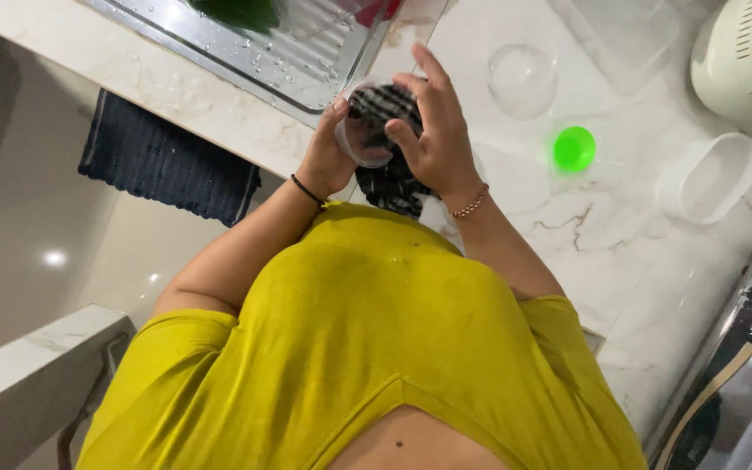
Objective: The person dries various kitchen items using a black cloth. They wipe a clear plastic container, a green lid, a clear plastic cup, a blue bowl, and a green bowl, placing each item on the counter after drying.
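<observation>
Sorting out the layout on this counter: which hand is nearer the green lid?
Right. The right hand, gripping a dark cloth at the clear container, is closer to the green lid; the left hand holds the container's far side.

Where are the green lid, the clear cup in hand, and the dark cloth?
green lid (574, 149), head view, centre of its top
clear cup (365, 139), head view, transparent side wall
dark cloth (391, 187), head view, part hanging below the hands

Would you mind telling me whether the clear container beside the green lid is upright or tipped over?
Tipped over: the clear container lies on its side, mouth facing sideways.
</observation>
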